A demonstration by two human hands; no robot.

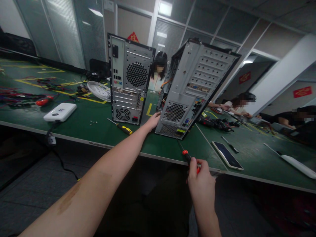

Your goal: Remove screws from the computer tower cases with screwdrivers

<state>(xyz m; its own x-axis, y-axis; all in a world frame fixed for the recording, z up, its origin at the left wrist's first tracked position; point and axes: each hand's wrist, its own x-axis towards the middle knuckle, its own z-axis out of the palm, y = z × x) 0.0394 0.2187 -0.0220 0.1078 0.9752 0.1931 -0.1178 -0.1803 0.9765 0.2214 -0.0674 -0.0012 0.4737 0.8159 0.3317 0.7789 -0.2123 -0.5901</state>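
Observation:
My right hand (201,174) grips a red-and-black screwdriver (185,153) over the table's front edge. Its shaft points up toward the lower rear edge of the right-hand computer case (184,79); whether the tip touches the case I cannot tell. My left hand (153,121) reaches to the lower left edge of that same case, holding it there with some fingers hidden. The case stands with its back panel toward me, and its left side is uncovered, showing cables inside. Just left of it a second computer case (130,79) stands upright, also back toward me.
On the green table (158,149) lie a yellow-and-black screwdriver (124,128), small screws (93,122), a white power bank (60,112), a red-handled tool (44,100), a white basket (98,90) and a phone (227,155). Loose cables (218,123) lie right. Other people sit across and right.

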